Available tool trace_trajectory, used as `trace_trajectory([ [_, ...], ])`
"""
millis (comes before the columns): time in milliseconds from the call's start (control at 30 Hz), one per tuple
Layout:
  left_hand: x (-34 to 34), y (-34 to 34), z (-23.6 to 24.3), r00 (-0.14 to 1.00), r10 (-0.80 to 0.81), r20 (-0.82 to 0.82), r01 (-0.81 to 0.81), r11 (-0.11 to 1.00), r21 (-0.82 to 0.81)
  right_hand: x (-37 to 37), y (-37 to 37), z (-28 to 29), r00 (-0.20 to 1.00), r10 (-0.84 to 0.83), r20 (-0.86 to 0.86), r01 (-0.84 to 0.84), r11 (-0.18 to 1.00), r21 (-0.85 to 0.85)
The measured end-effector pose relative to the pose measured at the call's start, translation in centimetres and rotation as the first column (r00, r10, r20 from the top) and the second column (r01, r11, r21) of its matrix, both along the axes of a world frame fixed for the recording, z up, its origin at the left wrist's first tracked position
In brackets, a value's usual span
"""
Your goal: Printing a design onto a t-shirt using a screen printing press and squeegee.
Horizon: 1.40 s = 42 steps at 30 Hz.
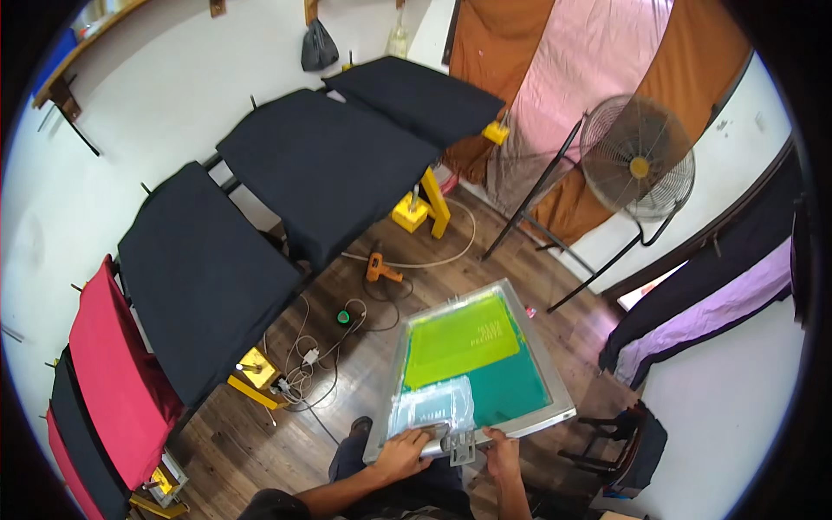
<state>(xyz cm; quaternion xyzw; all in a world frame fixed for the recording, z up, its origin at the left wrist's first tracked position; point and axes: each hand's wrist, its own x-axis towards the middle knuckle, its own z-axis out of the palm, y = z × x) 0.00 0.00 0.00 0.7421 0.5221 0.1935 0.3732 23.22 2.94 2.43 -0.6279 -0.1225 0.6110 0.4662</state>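
Note:
Low in the view, both my hands hold a metal-framed printing screen [511, 394], tilted over the floor. Its mesh is yellow-green and teal, with a pale patch bearing faint lettering. My left hand [400, 452] is closed on the near edge, left of a metal clamp bracket [462, 446]. My right hand [503, 455] grips that edge just right of the bracket, its fingertips on the frame. My forearms come in from the lower edge, and a dark-shoed foot shows left of the screen.
A printing rack with black [199, 277] and red [113, 364] fabric-covered boards spans the left and back. An orange heat gun [381, 269] and tangled cables [321, 381] lie on the wooden floor. A fan [607, 165] on a stand is back right, a dark chair [637, 451] lower right.

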Motion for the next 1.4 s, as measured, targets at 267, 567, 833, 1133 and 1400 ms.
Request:
trace_trajectory([
  [267, 0.1, -1.7, 6.7, 0.983, 0.020, 0.185, -0.036, 0.996, 0.080, -3.2, -0.2, 11.8, 0.960, -0.008, 0.279, -0.024, 0.994, 0.110],
  [567, -1.8, 0.6, 11.9, 0.969, -0.044, 0.245, -0.082, 0.871, 0.484, -8.1, -2.8, 22.2, 0.937, -0.229, 0.263, 0.062, 0.852, 0.519],
  [833, -3.4, 5.6, 16.6, 0.964, -0.076, 0.256, -0.110, 0.759, 0.642, -9.8, -2.0, 25.6, 0.933, -0.304, 0.191, 0.116, 0.759, 0.641],
  [1133, -5.0, 15.2, 21.1, 0.994, 0.017, 0.112, -0.095, 0.663, 0.742, -7.2, 9.4, 24.7, 0.986, -0.127, -0.108, 0.166, 0.706, 0.688],
  [1400, -4.1, 18.6, 21.1, 0.968, 0.231, -0.095, -0.107, 0.724, 0.681, -5.6, 17.9, 19.0, 0.910, 0.060, -0.409, 0.229, 0.751, 0.619],
])
